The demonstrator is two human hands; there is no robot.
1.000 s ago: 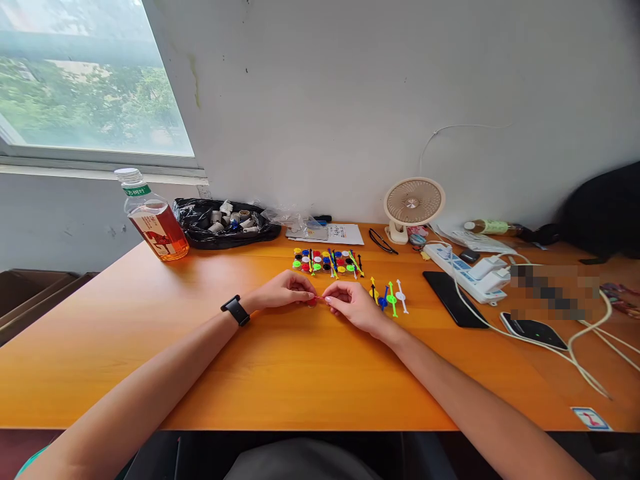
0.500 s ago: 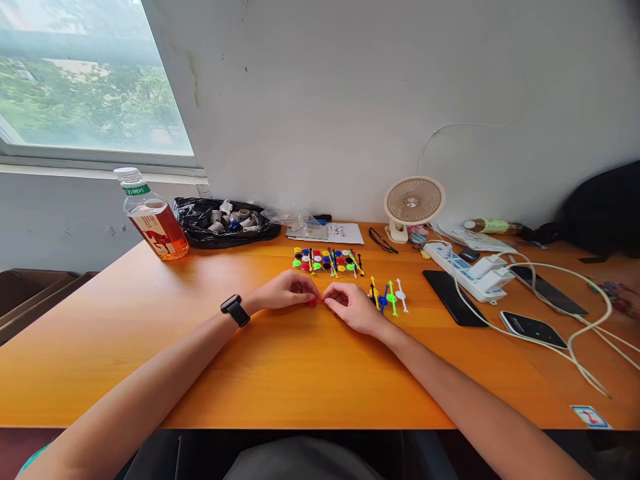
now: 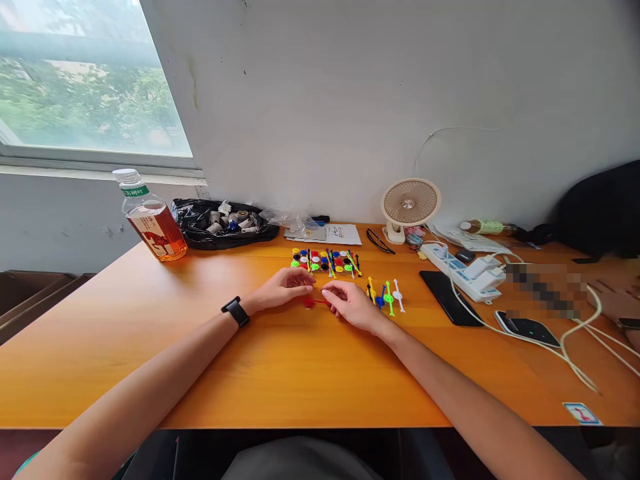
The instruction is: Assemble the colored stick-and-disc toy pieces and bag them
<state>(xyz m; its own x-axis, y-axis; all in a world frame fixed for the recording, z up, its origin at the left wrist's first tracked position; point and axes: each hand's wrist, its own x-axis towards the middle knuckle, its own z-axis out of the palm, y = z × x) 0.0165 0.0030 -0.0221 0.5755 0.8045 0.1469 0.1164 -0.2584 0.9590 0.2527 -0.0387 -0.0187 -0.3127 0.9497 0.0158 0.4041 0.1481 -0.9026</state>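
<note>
Near the middle of the desk, a red plastic arrow spinner (image 3: 309, 304) with a round centre lies low between my hands. My right hand (image 3: 350, 305) pinches its thin red end between thumb and fingertips. Just above and left of the red disc is my left hand (image 3: 283, 288), with thumb and fingers apart and nothing seen between them. Behind my hands lie rows of coloured round pieces and arrows (image 3: 327, 261). To the right of my right hand, several loose arrow spinners (image 3: 389, 298) in yellow, blue, green and white lie side by side.
A drink bottle (image 3: 156, 223) stands at the left, beside a black plastic bag (image 3: 193, 223). A fan (image 3: 411, 203), power strip (image 3: 460, 273), black phone (image 3: 450, 298) and looping white cables fill the right side. Another person's hand (image 3: 613, 300) rests at the far right.
My left fingers have come apart and lifted off the red disc, which now shows more. Another person's hand has come in at the right edge. The view has shifted slightly.
</note>
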